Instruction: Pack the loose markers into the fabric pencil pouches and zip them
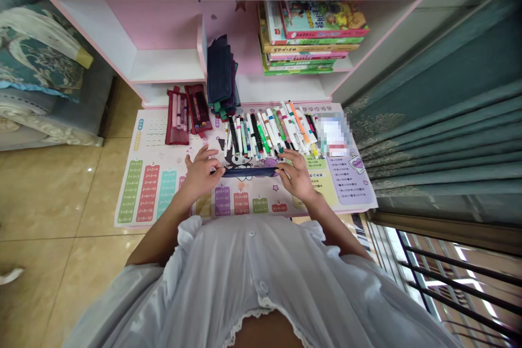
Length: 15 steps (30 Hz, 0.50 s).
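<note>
Left hand (200,171): fingers curled shut on the left end of the navy pencil case (249,172).
Right hand (297,174): fingers bent over the case's right end, a closed hold as far as can be seen.
Navy pencil case: held flat on the desk mat (163,196) between the two hands, long axis left to right, with neither hand nearer.
Row of pens (271,130): laid side by side just beyond the case, lengths set across its axis.
Red case (188,111): opened flat, farther back on the left, well apart from both hands.
Dark pouches (220,76): stacked against the shelf divider, behind the pens.
Books (310,32): piled on the shelf, farthest back.
</note>
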Each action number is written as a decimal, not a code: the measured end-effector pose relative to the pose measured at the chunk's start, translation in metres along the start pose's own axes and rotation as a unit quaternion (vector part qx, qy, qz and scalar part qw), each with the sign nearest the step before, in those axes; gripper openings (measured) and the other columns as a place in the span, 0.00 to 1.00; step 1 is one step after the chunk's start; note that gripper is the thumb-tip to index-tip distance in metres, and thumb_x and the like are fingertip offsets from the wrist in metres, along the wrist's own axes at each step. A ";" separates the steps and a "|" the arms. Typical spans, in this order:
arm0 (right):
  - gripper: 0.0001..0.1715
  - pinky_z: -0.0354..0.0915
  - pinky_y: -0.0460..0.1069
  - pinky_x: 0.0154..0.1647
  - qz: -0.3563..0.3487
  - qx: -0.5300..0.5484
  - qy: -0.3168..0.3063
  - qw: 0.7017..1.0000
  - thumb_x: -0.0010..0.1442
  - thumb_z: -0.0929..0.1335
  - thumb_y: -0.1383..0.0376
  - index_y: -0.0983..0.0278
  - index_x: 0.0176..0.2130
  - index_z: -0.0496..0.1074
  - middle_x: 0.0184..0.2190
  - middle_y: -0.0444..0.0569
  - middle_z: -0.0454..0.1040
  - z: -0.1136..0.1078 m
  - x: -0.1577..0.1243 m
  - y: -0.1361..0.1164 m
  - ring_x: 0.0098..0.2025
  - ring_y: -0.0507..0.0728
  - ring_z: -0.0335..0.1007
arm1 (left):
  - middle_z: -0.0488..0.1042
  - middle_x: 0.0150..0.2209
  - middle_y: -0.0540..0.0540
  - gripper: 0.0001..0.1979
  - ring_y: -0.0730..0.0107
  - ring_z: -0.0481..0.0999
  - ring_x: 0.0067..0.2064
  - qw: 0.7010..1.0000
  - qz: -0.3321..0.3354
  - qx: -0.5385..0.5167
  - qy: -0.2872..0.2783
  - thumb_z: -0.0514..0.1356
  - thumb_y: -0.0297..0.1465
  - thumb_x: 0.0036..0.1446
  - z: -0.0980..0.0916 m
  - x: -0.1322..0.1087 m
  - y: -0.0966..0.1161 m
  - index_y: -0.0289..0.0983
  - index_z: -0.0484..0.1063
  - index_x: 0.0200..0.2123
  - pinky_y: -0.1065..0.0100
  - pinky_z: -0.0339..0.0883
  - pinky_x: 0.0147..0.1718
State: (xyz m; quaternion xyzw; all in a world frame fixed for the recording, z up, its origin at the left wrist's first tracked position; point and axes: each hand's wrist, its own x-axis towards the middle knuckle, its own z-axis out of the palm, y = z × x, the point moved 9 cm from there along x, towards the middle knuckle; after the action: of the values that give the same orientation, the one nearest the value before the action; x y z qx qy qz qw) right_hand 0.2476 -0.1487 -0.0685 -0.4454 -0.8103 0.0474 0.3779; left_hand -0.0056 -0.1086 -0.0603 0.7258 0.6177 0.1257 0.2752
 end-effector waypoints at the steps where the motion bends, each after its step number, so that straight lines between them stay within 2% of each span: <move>1: 0.08 0.65 0.65 0.56 0.004 -0.002 -0.001 1.000 0.65 0.64 0.65 0.60 0.40 0.74 0.49 0.54 0.69 0.000 0.000 0.001 0.60 0.67 0.61 | 0.70 0.59 0.46 0.10 0.48 0.54 0.68 1.000 0.000 0.001 0.002 0.58 0.34 0.55 -0.001 0.000 -0.001 0.39 0.70 0.23 0.29 0.36 0.61; 7: 0.10 0.64 0.66 0.56 0.022 0.004 -0.008 1.000 0.65 0.64 0.62 0.59 0.41 0.74 0.50 0.54 0.70 0.000 -0.003 0.006 0.60 0.67 0.62 | 0.70 0.58 0.46 0.10 0.49 0.54 0.68 1.000 -0.007 0.000 0.012 0.58 0.34 0.54 -0.006 0.000 -0.005 0.39 0.68 0.22 0.29 0.38 0.61; 15: 0.06 0.65 0.65 0.55 -0.009 -0.009 0.012 1.000 0.64 0.65 0.65 0.61 0.39 0.73 0.48 0.55 0.69 -0.006 0.000 0.000 0.59 0.66 0.63 | 0.70 0.59 0.46 0.09 0.48 0.55 0.68 1.000 -0.015 0.003 0.010 0.58 0.34 0.55 -0.009 -0.002 -0.009 0.39 0.70 0.23 0.29 0.38 0.61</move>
State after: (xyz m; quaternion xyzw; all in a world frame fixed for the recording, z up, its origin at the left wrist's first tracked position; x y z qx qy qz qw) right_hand 0.2516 -0.1505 -0.0644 -0.4420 -0.8102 0.0312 0.3838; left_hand -0.0181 -0.1072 -0.0582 0.7163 0.6311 0.1270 0.2692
